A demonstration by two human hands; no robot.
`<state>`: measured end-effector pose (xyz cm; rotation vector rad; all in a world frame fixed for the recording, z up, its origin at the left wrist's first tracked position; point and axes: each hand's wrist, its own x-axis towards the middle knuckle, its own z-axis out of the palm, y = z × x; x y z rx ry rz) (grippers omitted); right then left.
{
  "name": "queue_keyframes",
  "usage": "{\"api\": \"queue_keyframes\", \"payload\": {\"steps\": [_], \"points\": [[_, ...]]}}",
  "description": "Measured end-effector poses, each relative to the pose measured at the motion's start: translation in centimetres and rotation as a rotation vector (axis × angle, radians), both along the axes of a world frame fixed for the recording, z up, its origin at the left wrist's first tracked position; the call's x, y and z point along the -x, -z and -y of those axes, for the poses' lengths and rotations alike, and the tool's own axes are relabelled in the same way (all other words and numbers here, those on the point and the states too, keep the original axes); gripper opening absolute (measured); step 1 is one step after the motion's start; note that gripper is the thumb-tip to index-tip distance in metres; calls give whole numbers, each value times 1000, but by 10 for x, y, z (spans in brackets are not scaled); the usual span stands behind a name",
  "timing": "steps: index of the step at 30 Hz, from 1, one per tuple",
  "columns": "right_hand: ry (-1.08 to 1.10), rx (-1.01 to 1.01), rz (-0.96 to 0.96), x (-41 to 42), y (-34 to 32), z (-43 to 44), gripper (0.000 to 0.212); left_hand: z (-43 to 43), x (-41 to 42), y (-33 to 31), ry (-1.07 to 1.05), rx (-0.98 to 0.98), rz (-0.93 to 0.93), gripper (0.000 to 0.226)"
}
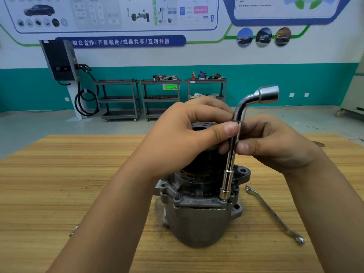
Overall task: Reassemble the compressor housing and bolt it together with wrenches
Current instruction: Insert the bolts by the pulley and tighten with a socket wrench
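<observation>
A grey metal compressor housing (197, 219) stands upright on the wooden table (59, 184), with a black pulley at its top. A chrome L-shaped socket wrench (231, 154) stands nearly upright, its lower socket seated on a bolt at the housing flange. Its bent upper end points right. My left hand (183, 138) curls over the pulley and its thumb presses against the wrench shaft. My right hand (275, 144) pinches the shaft from the right side with thumb and fingers.
A flat double-ended wrench (275, 213) lies on the table right of the housing. A small metal part (73, 231) peeks out beside my left forearm. Grey shelf carts (159, 99) and a wall charger (61, 60) stand along the far wall.
</observation>
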<state>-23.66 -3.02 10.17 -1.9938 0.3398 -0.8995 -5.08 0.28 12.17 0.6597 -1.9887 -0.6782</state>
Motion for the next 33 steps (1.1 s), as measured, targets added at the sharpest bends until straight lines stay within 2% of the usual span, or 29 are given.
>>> {"api": "queue_keyframes", "payload": {"steps": [5, 9, 17, 20, 24, 29, 33], "points": [[15, 26, -1, -3, -1, 0, 25, -1, 0, 0, 0, 0, -25, 6], [4, 24, -2, -3, -1, -1, 27, -3, 0, 1, -13, -17, -44, 10], [80, 25, -7, -7, 0, -2, 45, -3, 2, 0, -84, 4, -23, 23], [120, 22, -21, -6, -1, -1, 60, -3, 2, 0, -76, 8, -5, 29], [38, 26, -25, -3, -1, -2, 32, -2, 2, -1, -66, 3, 34, 21], [44, 14, -10, -1, 1, 2, 30, -2, 0, -2, -32, -26, 46, 29], [57, 28, -28, -3, 0, 0, 28, -3, 1, -1, -36, -24, 30, 21]]}}
